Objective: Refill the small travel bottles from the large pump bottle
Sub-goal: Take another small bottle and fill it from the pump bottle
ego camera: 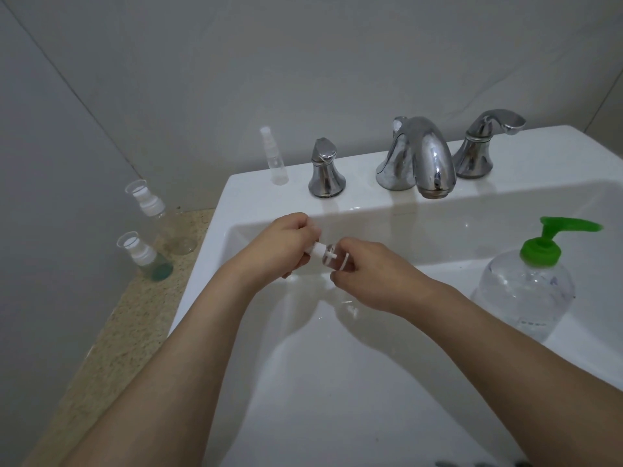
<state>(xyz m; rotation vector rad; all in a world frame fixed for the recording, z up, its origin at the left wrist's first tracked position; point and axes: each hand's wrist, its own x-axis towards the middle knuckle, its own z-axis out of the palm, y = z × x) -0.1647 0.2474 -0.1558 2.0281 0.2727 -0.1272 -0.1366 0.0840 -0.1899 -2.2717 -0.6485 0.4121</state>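
Right hand point(362, 274): gripping the small clear plastic travel bottle point(332, 259) over the white ceramic sink point(337, 382).
Left hand point(286, 244): pinching that bottle's white spray top point(315, 248).
Large clear pump bottle with green pump point(529, 281): standing right of the right hand.
Three capped clear travel bottles point(148, 254): standing left and beyond the left hand.

Small clear travel bottle point(332, 258) sideways in your hands over the basin.
Three more stand capped: two point(148, 254) point(158, 217) on the counter, one point(274, 156) on the sink ledge; green-pump bottle point(529, 281) upright at right.
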